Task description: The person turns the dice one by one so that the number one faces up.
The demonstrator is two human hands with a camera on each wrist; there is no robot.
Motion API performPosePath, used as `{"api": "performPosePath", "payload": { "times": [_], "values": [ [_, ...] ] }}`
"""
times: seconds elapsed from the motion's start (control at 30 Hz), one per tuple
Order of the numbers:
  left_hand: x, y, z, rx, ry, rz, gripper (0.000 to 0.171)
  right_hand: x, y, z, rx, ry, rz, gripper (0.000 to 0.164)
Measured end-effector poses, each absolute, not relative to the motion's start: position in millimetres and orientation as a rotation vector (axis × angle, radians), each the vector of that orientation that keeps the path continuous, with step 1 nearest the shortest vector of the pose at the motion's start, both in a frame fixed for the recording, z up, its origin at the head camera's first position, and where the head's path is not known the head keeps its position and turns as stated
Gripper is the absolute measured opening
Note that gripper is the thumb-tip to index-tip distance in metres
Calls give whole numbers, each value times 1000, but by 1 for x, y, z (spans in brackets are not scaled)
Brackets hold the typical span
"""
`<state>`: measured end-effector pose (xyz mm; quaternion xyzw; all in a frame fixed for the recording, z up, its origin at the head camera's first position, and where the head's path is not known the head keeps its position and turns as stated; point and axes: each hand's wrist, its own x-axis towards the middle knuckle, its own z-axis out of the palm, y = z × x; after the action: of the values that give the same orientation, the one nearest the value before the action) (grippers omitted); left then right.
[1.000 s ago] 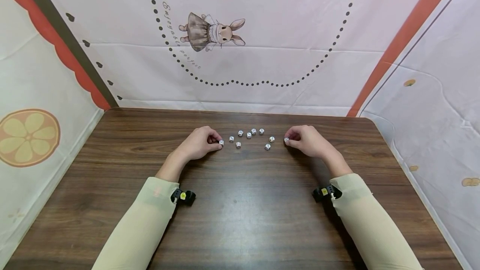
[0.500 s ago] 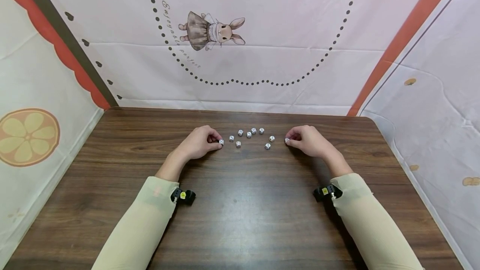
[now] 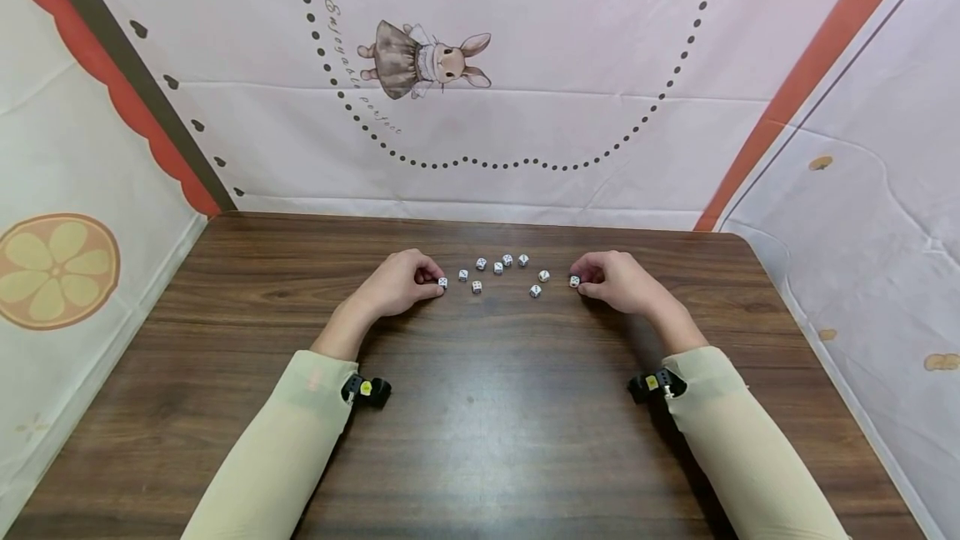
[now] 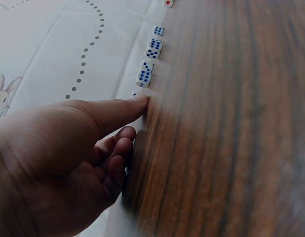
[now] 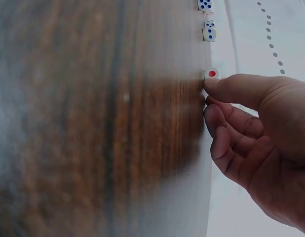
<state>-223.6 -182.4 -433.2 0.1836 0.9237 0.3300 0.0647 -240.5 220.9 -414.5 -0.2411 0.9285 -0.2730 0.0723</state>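
Note:
My left hand (image 3: 401, 283) pinches a small white die (image 3: 442, 282) between thumb and fingers at the left end of a loose group of dice. In the left wrist view the thumb (image 4: 120, 113) covers most of that die. At the right end, my right hand (image 3: 617, 280) holds another white die (image 3: 574, 282) at its thumb and fingertips, close to the tabletop. A die face with one red dot (image 5: 211, 74) shows just past the thumb in the right wrist view. Several more dice lie apart between the hands, among them a die (image 3: 476, 287) near the left one.
The brown wood-grain table (image 3: 480, 423) has its far edge against a pale printed cloth (image 3: 570, 123) with a rabbit picture. More cloth hangs at the left and right sides. A black wrist camera (image 3: 367, 391) sits at the left sleeve cuff.
The right hand's die has turned slightly and shows more between thumb and fingers. The left hand and the dice on the table have stayed in place.

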Motion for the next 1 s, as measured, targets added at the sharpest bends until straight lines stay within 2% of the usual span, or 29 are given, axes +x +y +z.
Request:
{"api": "performPosePath", "payload": {
  "times": [0.13,0.27,0.57,1.0],
  "values": [
    [-224,-182,-433,558,2787,991,15,-241,220,-414,-807,2785,-819,29],
    [-224,-182,-432,557,2790,985,15,-241,220,-414,-858,2784,-792,30],
    [-225,-182,-432,546,2790,975,15,-240,218,-414,-940,2796,-771,23],
    [-224,-182,-435,537,2785,970,15,-239,214,-413,-804,2787,-790,11]
  ]
}}
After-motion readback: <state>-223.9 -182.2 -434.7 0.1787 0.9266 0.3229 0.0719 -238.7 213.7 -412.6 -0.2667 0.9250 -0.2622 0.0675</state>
